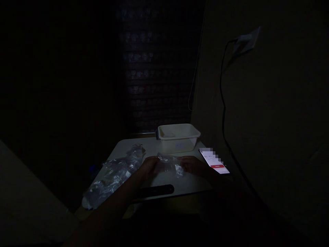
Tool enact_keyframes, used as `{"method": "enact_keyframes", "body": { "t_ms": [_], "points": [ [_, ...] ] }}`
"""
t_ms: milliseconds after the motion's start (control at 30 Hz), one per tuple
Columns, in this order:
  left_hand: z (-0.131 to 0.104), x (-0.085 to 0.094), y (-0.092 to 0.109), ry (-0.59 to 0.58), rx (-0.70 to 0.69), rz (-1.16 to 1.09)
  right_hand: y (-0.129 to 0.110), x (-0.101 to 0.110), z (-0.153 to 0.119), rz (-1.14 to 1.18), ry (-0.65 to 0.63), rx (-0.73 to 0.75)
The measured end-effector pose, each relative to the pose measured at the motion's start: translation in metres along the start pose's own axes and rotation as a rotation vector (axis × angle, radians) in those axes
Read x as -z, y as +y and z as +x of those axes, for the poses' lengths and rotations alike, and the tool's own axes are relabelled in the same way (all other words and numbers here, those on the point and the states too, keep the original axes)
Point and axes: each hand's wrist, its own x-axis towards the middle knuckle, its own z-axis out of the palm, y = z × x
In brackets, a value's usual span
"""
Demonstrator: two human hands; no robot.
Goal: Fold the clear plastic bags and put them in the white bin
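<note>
Between my two hands a clear plastic bag (168,163) is stretched out just above the white table (159,181). My left hand (149,165) is closed on its left edge, and my right hand (191,164) grips the right edge. The bag looks thin and shiny; whether anything is inside cannot be made out in the dim light. To the left of my left forearm lies a crumpled heap of clear plastic bags (115,175). Behind my hands stands a white plastic tub (179,144), its inside mostly in shadow.
A phone with a lit screen (217,164) lies at the table's right edge. A dark slot-like strip (156,190) runs along the near edge. From a wall socket (246,41) a black cable (223,103) hangs down on the right. Window blinds (144,75) are behind the table.
</note>
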Motion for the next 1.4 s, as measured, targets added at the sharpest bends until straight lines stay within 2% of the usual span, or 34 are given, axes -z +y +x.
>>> {"method": "enact_keyframes", "body": {
  "t_ms": [133,267,367,467,567,667,767,867,933,1000,1033,1100,1167,1233,1400],
  "points": [
    [0.003,0.004,-0.001,-0.073,-0.069,-0.079,0.0,-0.003,0.001,0.406,0.075,-0.207],
    [0.005,0.004,-0.002,-0.074,-0.056,-0.067,0.0,-0.001,0.002,0.494,0.081,-0.231],
    [0.005,0.004,-0.002,-0.076,0.002,-0.041,-0.002,0.001,0.0,0.492,0.042,-0.202],
    [0.005,0.006,-0.002,-0.085,0.056,-0.037,-0.003,0.003,-0.004,0.387,0.009,-0.134],
    [0.006,0.009,-0.002,-0.097,0.122,-0.049,-0.001,0.006,-0.008,0.237,0.013,-0.064],
    [0.007,0.011,-0.005,-0.128,0.156,-0.042,0.003,0.01,-0.008,0.147,0.045,-0.056],
    [0.011,0.012,-0.012,-0.085,-0.033,0.175,0.012,0.015,-0.003,0.037,0.122,-0.121],
    [0.014,0.014,-0.018,-0.029,-0.235,0.423,0.019,0.02,0.002,-0.216,0.243,-0.143],
    [0.015,0.014,-0.021,-0.081,-0.391,0.652,0.021,0.021,0.003,-0.383,0.344,-0.09],
    [0.013,0.012,-0.024,-0.16,-0.571,0.979,0.019,0.019,0.003,-0.571,0.447,-0.009],
    [0.011,0.01,-0.026,-0.191,-0.622,1.139,0.018,0.016,0.003,-0.678,0.488,0.025],
    [0.009,0.006,-0.031,-0.219,-0.626,1.388,0.014,0.006,0.004,-0.905,0.52,0.091],
    [0.007,0.003,-0.036,-0.232,-0.599,1.575,0.011,-0.008,0.006,-1.048,0.452,0.128],
    [0.007,0.001,-0.041,-0.249,-0.599,1.678,0.012,-0.024,0.009,-1.125,0.315,0.19],
    [0.006,0.004,-0.044,-0.272,-0.621,1.764,0.025,-0.053,0.013,-1.294,0.127,0.199]
  ]
}}
